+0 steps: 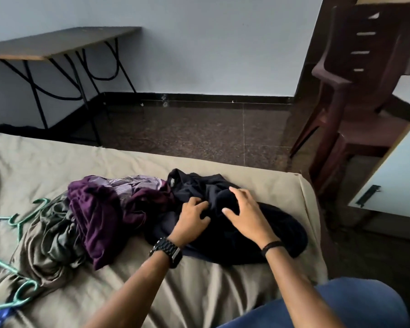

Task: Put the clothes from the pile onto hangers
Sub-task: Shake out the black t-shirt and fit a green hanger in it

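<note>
A black garment (277, 235) lies crumpled on the bed (199, 287), right of centre. My left hand (192, 218) rests on its left part with the fingers curled into the cloth. My right hand (246, 211) lies on top of the garment with fingers spread, thumb pointing left. Left of it sits a pile with a purple garment (104, 214) and a grey-olive garment (50, 247). Green hangers (19, 221) lie at the bed's left edge, partly under the pile.
The bed has an olive sheet and ends at a dark speckled floor (199, 133). A folding table (57, 43) stands at the back left wall. Brown plastic chairs (355, 91) are stacked on the right, beside a white cabinet door (393, 176).
</note>
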